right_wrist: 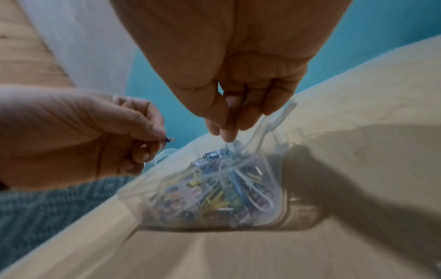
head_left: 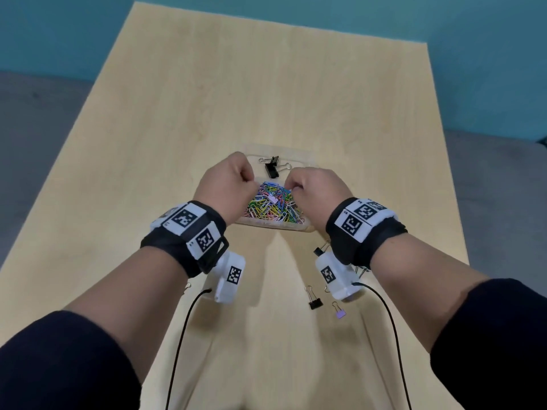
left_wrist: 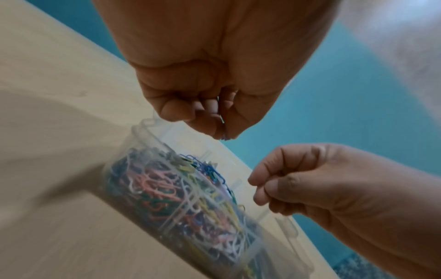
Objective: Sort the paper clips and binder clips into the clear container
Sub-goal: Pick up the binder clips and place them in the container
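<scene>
Carpet (head_left: 38,119), grey, lies at far left under a teal wall (head_left: 59,34) that runs behind the whole scene. Counter (head_left: 207,99): pale wood-grain top, bare over its far half, with soft arm shadows near the front edge. Left hand (head_left: 226,180): above the left side of the clear container (head_left: 284,227), fingers curled, thumb and forefinger pinched together on a small dark blue clip (right_wrist: 170,139), too blurred to say which kind. Clear container: mid-counter, near compartment heaped with multicoloured paper clips (head_left: 272,207), one lilac binder clip (head_left: 272,199) lying on the heap; far compartment holds black binder clips (head_left: 272,168). Right hand (head_left: 313,184): above the container's right side, fingers bunched and pointing down at the heap; whether they grip anything cannot be told. Loose on the counter nearer the person, right of centre: a black binder clip (head_left: 315,303), a lilac binder clip (head_left: 340,313), and another black one (head_left: 318,251) partly hidden by the right wrist. Both wrists carry black bands with printed square markers and a white camera unit with a black cable.
</scene>
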`<state>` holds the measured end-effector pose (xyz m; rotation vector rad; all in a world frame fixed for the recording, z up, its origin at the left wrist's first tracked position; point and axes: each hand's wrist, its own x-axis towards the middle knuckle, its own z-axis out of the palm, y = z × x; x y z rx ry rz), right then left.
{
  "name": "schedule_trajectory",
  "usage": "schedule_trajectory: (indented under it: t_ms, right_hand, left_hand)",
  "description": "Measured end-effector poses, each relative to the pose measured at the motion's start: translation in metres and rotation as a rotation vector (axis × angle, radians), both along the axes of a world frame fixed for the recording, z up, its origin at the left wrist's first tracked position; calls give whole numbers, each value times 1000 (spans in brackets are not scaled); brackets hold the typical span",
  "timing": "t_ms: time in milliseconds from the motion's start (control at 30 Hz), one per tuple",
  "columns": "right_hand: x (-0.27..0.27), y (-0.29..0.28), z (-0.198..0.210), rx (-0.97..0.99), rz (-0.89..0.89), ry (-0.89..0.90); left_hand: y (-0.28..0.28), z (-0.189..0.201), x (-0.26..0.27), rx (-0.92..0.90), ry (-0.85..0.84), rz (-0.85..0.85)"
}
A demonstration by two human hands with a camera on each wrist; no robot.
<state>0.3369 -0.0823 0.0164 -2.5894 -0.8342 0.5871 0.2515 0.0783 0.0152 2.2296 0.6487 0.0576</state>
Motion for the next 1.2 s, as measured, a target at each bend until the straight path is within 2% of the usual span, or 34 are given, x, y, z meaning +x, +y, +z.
schedule_trajectory:
  t_ms: [67, 167, 267, 400, 500, 800, 1067, 1200]
  right_hand:
    - [2, -5, 4, 39, -10, -5]
    - [3, -9, 6, -88, 121, -120]
    - [4, -9, 7, -194, 196, -176]
    - [1, -5, 7, -353, 357, -358]
    - [-5, -1, 8, -424, 416, -445]
    - [-11, 3, 14, -542, 482, -501]
    - [-8, 3, 19, -602, 509, -482]
    - [-12, 8, 25, -587, 521, -460]
  left_hand:
    - [4, 2, 4, -31, -2, 4]
    - [8, 5, 15, -17, -54, -12]
    - [6, 8, 23, 165, -72, -73]
    - [-20, -1, 19, 431, 162, -315]
    - [-36, -11, 16, 544, 233, -338]
    - [-40, -15, 18, 460, 235, -314]
    - [-41, -11, 17, 555, 240, -373]
    - [-32, -11, 9, 519, 137, -307]
